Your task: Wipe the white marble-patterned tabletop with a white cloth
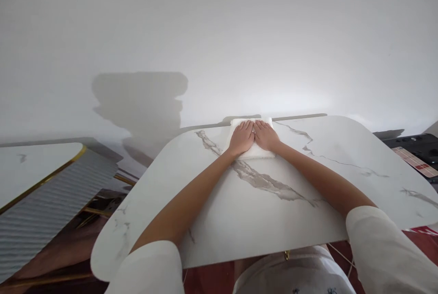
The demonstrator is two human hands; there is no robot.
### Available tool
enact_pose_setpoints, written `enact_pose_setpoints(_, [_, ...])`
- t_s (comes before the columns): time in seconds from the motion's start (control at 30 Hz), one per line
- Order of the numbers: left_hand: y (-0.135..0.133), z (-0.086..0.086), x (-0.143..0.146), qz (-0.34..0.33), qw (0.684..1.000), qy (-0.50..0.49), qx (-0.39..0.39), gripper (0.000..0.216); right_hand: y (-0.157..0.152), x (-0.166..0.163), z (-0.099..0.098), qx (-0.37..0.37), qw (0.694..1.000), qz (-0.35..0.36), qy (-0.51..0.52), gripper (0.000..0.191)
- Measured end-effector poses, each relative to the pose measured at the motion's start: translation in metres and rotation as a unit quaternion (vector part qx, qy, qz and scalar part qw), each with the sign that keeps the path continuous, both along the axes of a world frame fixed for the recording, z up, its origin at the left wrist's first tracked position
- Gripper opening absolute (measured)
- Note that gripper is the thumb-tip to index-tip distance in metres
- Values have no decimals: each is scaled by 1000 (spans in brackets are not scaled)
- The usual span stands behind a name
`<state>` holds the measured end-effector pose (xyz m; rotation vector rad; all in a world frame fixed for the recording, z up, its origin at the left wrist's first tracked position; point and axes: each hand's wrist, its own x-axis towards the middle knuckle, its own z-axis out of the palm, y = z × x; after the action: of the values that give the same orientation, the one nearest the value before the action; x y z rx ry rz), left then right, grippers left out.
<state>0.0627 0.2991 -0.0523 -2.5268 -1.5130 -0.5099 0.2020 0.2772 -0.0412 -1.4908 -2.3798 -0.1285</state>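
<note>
A folded white cloth (255, 150) lies near the far edge of a white marble-patterned table (239, 202). My left hand (242, 138) rests flat on the cloth with its fingers stretched out. My right hand (266, 136) lies flat beside it on the same cloth, fingers extended too. The two hands touch at the thumbs. Both arms reach straight across the table, white sleeves near the camera.
A plain white wall stands just behind the table. To the left is a second marble-topped piece with a gold rim and ribbed grey side (44, 193). A black device and a patterned card (414, 157) lie at the right. Dark red floor shows below.
</note>
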Motion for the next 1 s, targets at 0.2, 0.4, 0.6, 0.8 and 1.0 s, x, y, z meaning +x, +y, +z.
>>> enact_pose_setpoints(0.2, [-60, 1, -4, 5, 1000, -8, -10, 51, -56, -3, -1, 5, 1000, 14, 18, 51])
enact_pose_setpoints(0.4, [-134, 2, -12, -23, 1000, -16, -2, 52, -130, -11, 0, -3, 999, 11, 34, 52])
enact_pose_setpoints(0.6, [-206, 2, -19, -1, 1000, -8, -26, 55, -200, -17, 0, 13, 999, 18, 45, 52])
enact_pose_setpoints(0.8, [-231, 0, -18, 10, 999, -30, -30, 58, -222, -13, 3, -7, 998, 30, 54, 54])
enact_pose_setpoints(1.0, [-241, -4, 13, -1, 999, -35, -24, 61, -231, 18, 1, 0, 999, 41, 35, 54])
